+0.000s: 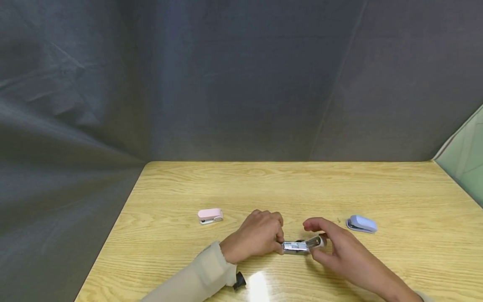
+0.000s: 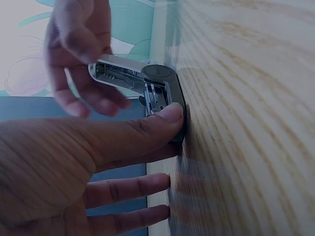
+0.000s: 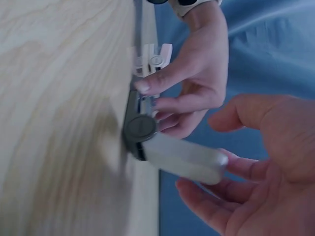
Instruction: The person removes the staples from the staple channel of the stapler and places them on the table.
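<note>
A grey-and-white stapler (image 1: 295, 246) rests on the table with its top raised, baring the metal staple channel. My left hand (image 1: 256, 235) pinches the front end of its base between thumb and forefinger; in the left wrist view the thumb (image 2: 162, 120) presses on that end. My right hand (image 1: 339, 243) is around the raised top (image 3: 184, 157). Its loosely bent fingers touch the far end of that top, while the thumb (image 3: 226, 120) stands apart from it in the right wrist view.
A pink stapler (image 1: 210, 215) lies left of my hands, and a light blue stapler (image 1: 362, 224) lies to the right. The wooden table (image 1: 264, 184) ends at a dark cloth (image 1: 241, 84) behind. A black device (image 1: 239, 281) sits at my left sleeve.
</note>
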Available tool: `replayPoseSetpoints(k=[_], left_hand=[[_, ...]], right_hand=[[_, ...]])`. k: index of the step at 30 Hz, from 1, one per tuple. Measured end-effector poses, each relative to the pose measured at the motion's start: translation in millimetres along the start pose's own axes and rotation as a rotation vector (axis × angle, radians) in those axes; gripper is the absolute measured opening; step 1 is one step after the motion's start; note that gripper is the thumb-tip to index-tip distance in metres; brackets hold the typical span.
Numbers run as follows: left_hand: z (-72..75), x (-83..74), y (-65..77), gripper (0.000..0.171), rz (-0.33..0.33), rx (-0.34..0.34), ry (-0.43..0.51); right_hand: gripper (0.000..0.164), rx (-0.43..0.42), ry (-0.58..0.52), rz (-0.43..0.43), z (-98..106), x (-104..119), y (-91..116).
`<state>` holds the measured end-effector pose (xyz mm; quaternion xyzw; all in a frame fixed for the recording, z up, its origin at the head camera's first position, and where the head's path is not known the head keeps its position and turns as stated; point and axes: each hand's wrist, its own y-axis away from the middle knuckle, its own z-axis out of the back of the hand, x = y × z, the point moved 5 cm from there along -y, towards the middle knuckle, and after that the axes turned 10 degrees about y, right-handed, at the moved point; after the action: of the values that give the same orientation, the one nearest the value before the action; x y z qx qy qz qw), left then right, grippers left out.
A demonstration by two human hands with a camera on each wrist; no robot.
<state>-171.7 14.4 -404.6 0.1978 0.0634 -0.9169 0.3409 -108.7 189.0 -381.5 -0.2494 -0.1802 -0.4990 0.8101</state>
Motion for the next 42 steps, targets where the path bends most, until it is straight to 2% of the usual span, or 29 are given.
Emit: replayPoseSetpoints(k=[6, 12, 15, 23, 27, 36, 42], left_hand=[[0.4, -0.2, -0.5, 0.015, -0.013, -0.002, 0.0], [1.3, -0.6, -0.4, 0.014, -0.01, 0.005, 0.001], [1.8, -1.0, 0.2, 0.014, -0.015, 0.001, 0.006], [2.6, -0.6, -1.1, 0.015, -0.04, -0.007, 0.051], [3.0, 0.5, -1.5, 0.014, -0.035, 0.002, 0.054], [3.3, 1.6, -2.0, 0.014, -0.025, 0.008, 0.062], [2.0, 1.8, -2.5, 0.014, -0.033, 0.012, 0.061]], right_hand=[[0.057, -0.173, 0.065, 0.089, 12, 18, 1], [0.056, -0.202, 0.018, 0.14, 17, 28, 0], [0.053, -0.181, -0.018, 0.165, 14, 31, -1], [0.025, -0.098, -0.045, 0.168, 6, 28, -2], [0.017, -0.025, -0.061, 0.134, 5, 24, -4], [0.016, 0.101, -0.031, 0.036, 1, 15, -8], [0.014, 0.162, -0.022, 0.009, -5, 11, -8]])
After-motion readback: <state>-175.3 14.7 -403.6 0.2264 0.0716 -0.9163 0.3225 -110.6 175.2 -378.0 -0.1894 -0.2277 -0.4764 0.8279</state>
